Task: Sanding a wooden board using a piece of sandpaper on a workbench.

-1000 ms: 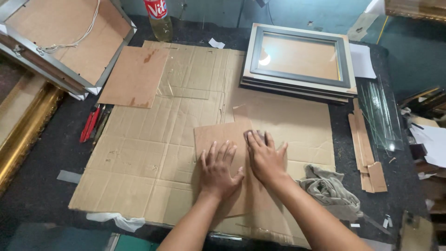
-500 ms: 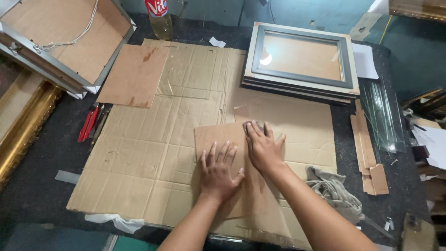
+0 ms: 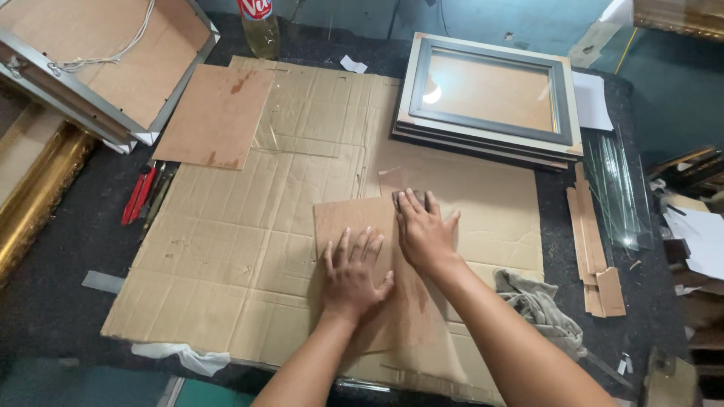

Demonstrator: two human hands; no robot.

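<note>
A small brown board (image 3: pixel 348 220) lies flat on a large sheet of corrugated cardboard (image 3: pixel 226 249). My left hand (image 3: pixel 353 275) rests flat on the board with its fingers spread, holding nothing. My right hand (image 3: pixel 426 237) lies just to its right. Its fingertips press a small grey pad (image 3: pixel 403 197) against the board's far edge. Most of the pad is hidden under the fingers.
A stack of grey picture frames (image 3: pixel 490 94) sits at the back right, with glass sheets (image 3: pixel 618 188) and board strips (image 3: pixel 596 249) beside it. A grey cloth (image 3: pixel 539 305) lies by my right forearm. A hardboard panel (image 3: pixel 215 117), bottle (image 3: pixel 259 26), red tools (image 3: pixel 139 196) and an upturned frame (image 3: pixel 98 60) are on the left.
My right hand has slid a little away from me along the board with the grey pad. The left hand has stayed in place.
</note>
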